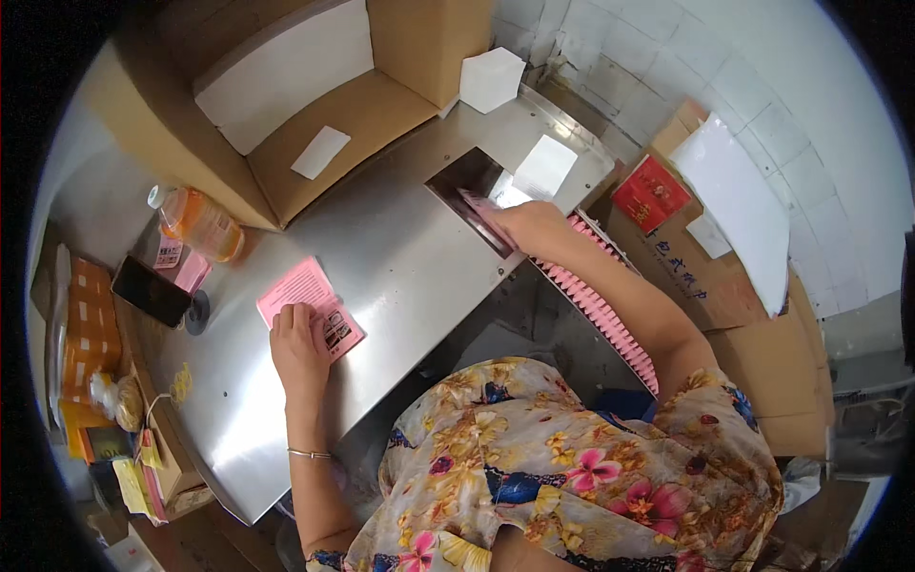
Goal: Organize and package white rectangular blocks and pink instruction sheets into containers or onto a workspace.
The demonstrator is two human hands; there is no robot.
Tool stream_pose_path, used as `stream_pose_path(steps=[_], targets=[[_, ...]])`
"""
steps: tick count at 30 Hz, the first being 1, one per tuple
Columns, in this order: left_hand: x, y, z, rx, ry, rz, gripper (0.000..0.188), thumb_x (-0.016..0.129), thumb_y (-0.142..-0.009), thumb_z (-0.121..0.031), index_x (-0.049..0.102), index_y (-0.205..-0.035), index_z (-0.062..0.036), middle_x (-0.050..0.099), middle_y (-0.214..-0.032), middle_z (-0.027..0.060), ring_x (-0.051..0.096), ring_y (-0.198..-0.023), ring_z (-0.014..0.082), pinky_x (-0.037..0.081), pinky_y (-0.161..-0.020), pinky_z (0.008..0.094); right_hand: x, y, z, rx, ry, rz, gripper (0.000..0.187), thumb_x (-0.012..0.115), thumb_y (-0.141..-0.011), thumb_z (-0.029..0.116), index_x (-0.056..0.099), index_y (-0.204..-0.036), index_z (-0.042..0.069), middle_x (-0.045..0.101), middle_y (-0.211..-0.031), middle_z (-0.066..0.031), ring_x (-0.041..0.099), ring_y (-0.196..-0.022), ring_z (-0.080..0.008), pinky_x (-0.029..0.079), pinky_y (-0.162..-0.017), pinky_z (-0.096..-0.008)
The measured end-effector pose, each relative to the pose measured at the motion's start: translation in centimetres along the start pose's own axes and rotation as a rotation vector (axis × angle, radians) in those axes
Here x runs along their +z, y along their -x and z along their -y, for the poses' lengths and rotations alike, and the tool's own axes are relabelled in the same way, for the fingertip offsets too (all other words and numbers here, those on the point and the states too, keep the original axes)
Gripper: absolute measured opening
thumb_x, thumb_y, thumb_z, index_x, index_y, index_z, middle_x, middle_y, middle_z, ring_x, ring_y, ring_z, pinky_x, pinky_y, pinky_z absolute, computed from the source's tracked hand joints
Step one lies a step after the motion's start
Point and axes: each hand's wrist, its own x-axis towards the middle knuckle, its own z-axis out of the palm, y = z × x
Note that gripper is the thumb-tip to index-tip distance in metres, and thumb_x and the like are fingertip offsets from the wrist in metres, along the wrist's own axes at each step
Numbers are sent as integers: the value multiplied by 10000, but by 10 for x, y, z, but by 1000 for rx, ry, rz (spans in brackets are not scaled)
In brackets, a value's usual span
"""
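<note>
My left hand (300,348) rests on the metal worktop with its fingers bent over a pink printed leaflet (297,283), gripping its near edge. The leaflet carries lines of print and small dark pictures, and whether it is one sheet or several I cannot tell. My right hand (536,227) reaches over a dark rectangular opening (469,181) in the worktop. Its fingers are closed on a thin pink piece (484,207), blurred and seen nearly edge-on. Below my right forearm runs a long row of pink folded pieces (599,303) in a narrow metal channel.
An open cardboard box (400,100) stands at the back, a white card (320,153) inside it. A bottle of orange liquid (202,224) and a black phone (151,291) are at the left. White paper (545,167) lies beside the opening. Cardboard with a red packet (650,194) is at the right.
</note>
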Motion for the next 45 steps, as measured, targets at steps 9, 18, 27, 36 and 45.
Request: stream_pose_path(steps=[9,18,27,36,45], targets=[[11,-32,-99,248,294,-223,112,647,-776,-55,570,-855,-40,575,-877,144,558,-830,346,438,-727,444,-39,26,-46,-79,-32,-533,280,657,-876,124,698,-1148,73,662,-985,-128,635,-958,-312,526,-815,-388],[48,-13,-83,178,198,-59,25,591,-848,-62,569,-860,-65,579,-809,138,594,-791,328,457,-697,446,-29,19,-60,-67,-40,-496,272,640,-895,169,710,-1144,83,641,-941,-110,651,-821,-315,534,-740,-395],[35,-27,-114,295,264,-146,101,598,-787,-29,554,-878,-43,571,-801,149,604,-799,341,486,-689,445,-38,18,-48,16,22,-453,304,645,-873,216,695,-1155,114,621,-904,-105,647,-856,-317,541,-718,-412],[32,-16,-110,267,385,167,237,572,-786,47,623,-1013,-1,615,-1066,184,606,-1044,363,515,-884,428,-37,15,-57,29,52,-340,343,637,-896,237,682,-1211,109,643,-975,-113,659,-871,-327,536,-736,-407],[37,-8,-103,291,150,98,467,706,-819,-107,593,-1264,-19,508,-1402,185,464,-1324,375,366,-1089,531,-43,15,-52,46,-41,-354,338,633,-912,251,682,-1202,84,645,-948,-116,660,-851,-328,533,-746,-415]])
